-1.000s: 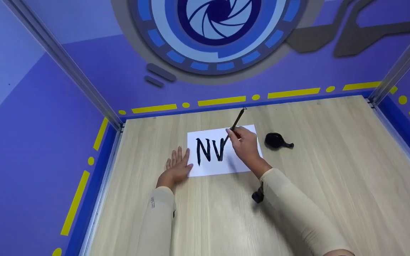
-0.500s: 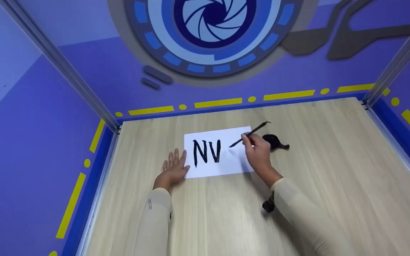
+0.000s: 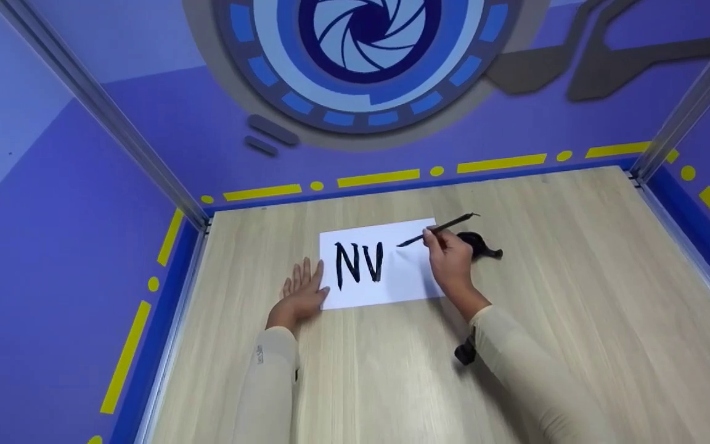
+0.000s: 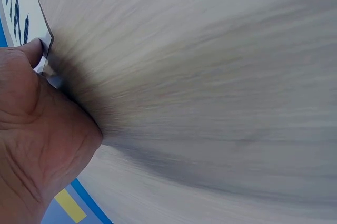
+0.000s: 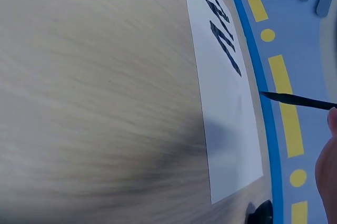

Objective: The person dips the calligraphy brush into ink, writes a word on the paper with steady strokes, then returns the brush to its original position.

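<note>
A white sheet of paper [image 3: 410,280] lies on the wooden table, bearing black brushed strokes [image 3: 347,266] that read like "NV". My right hand [image 3: 452,262] pinches a dark, slim brush [image 3: 450,223] over the right part of the sheet. In the right wrist view the tip of the brush [image 5: 295,99] is held clear of the paper. My left hand [image 3: 299,293] is spread flat at the sheet's left edge, its thumb on the paper; the left wrist view shows that thumb [image 4: 32,50] on the corner.
A black, round dish with a short handle [image 3: 487,248] sits right of the paper, partly behind my right hand. Purple-blue panels [image 3: 170,135] enclose the wooden table [image 3: 367,364] at the back and sides.
My right hand has lifted the brush from the second letter and moved right, tilting the brush lower. The "V" shape now shows in full. The left hand stays in place.
</note>
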A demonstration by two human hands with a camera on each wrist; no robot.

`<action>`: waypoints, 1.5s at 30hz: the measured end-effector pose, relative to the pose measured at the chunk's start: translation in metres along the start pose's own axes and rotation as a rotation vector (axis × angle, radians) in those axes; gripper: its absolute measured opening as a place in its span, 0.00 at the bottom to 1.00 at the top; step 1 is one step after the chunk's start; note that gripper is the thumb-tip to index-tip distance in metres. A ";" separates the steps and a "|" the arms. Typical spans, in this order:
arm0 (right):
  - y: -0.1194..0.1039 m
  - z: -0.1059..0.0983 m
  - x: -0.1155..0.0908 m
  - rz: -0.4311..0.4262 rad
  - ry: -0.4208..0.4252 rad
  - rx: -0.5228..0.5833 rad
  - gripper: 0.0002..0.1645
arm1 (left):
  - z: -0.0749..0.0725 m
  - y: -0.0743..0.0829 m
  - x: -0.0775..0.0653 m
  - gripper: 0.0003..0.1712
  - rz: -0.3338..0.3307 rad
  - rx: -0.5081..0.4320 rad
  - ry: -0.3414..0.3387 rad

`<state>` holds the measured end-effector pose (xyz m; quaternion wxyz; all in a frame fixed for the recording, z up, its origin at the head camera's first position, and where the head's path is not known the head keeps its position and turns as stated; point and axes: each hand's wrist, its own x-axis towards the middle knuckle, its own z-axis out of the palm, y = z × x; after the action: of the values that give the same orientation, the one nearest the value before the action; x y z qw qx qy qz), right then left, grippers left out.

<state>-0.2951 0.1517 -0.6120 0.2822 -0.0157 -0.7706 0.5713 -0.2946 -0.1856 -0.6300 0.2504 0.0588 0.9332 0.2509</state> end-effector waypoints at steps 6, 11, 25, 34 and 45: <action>0.002 0.010 -0.001 -0.021 -0.018 -0.049 0.10 | -0.001 0.000 -0.002 0.41 0.015 -0.016 0.009; 0.004 0.017 0.001 -0.027 -0.013 -0.062 0.10 | 0.000 -0.001 0.001 0.41 0.016 -0.024 0.006; 0.008 0.032 -0.002 -0.019 -0.072 -0.052 0.09 | 0.007 -0.010 0.010 0.42 0.010 -0.041 0.012; 0.011 0.031 0.000 -0.030 -0.106 -0.106 0.09 | 0.002 -0.003 0.004 0.42 0.024 -0.047 0.018; 0.010 0.034 -0.001 -0.094 -0.111 -0.150 0.08 | 0.003 -0.005 0.004 0.42 0.035 -0.063 0.016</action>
<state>-0.3123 0.1253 -0.6272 0.2635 0.0313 -0.8255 0.4982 -0.2964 -0.1875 -0.6361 0.2405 0.0651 0.9255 0.2852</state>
